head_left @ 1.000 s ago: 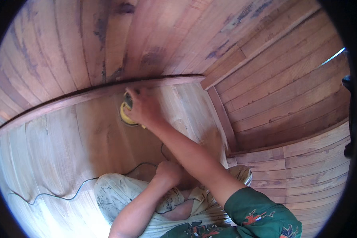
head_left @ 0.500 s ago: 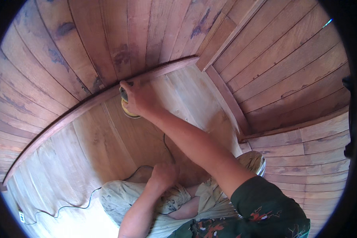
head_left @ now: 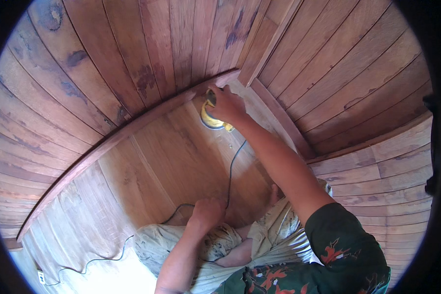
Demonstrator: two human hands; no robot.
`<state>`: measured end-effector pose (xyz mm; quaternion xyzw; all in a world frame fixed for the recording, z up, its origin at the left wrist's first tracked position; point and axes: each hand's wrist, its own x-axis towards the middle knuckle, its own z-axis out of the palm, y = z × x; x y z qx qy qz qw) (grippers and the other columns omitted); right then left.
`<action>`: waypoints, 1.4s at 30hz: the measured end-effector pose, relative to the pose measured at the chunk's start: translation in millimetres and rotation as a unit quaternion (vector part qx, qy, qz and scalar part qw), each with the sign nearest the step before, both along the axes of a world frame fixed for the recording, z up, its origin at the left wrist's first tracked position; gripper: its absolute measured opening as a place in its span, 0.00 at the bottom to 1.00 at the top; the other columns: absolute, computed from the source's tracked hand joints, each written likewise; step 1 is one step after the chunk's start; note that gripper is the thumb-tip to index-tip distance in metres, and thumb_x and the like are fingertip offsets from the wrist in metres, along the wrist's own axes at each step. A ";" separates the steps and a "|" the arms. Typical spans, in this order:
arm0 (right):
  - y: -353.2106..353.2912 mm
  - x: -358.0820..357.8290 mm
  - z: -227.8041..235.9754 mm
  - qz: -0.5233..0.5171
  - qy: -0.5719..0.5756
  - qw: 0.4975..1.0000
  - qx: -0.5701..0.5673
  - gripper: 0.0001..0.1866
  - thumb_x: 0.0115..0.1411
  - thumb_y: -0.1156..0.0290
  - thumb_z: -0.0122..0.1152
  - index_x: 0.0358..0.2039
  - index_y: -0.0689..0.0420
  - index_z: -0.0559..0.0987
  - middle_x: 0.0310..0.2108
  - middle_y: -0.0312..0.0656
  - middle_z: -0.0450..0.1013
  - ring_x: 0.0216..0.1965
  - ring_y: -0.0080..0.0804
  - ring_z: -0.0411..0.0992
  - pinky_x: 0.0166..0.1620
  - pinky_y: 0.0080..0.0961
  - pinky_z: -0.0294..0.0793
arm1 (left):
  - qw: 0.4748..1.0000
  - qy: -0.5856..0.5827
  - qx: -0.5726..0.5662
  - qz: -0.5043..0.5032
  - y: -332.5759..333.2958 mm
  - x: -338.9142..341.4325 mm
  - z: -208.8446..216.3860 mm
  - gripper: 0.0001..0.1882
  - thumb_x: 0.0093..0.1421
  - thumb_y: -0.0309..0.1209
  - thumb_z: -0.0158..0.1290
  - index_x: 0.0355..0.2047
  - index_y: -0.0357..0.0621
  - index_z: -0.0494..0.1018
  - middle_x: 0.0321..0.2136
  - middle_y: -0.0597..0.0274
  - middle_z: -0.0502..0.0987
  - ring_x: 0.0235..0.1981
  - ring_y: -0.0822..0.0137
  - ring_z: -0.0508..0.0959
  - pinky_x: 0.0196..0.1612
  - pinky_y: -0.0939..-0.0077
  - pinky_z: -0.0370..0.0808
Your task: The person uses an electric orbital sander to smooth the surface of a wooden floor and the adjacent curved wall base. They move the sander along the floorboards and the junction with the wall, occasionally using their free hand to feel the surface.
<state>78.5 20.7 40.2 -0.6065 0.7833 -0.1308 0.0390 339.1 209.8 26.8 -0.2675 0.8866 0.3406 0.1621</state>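
My right hand (head_left: pixel 230 105) is wrapped around the top of a yellow and black electric sander (head_left: pixel 211 120). The sander's round pad lies on the wooden floor (head_left: pixel 164 171), close to the baseboard (head_left: pixel 127 128) near the corner. From the sander a dark power cord (head_left: pixel 231 169) runs back to my left hand (head_left: pixel 208 214). That hand is closed around the cord by my knee, and the cord comes out on its other side. Brown bare wood shows around the sander, while the boards farther left look paler and dusty.
Plank walls with dark stains rise ahead (head_left: pixel 132 59) and at the right (head_left: pixel 348 73), meeting in a corner. My crossed legs (head_left: pixel 176 242) in stained trousers rest on the floor. At lower left the cord reaches a white socket block (head_left: pixel 41 277).
My right hand has slid the sander rightward along the baseboard, toward the corner. The cord behind it is drawn out longer. My left hand stays closed near my knee. The view has shifted slightly.
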 end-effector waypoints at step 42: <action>6.4 108.5 6.2 0.048 0.031 0.998 -0.009 0.40 0.60 0.47 0.71 0.71 0.42 0.71 0.52 0.57 0.74 0.43 0.61 0.83 0.46 0.54 0.84 | 0.997 0.063 0.040 0.000 7.5 9.1 36.3 0.12 0.66 0.32 0.56 0.42 0.42 0.87 0.45 0.46 0.88 0.47 0.46 0.89 0.46 0.51 0.86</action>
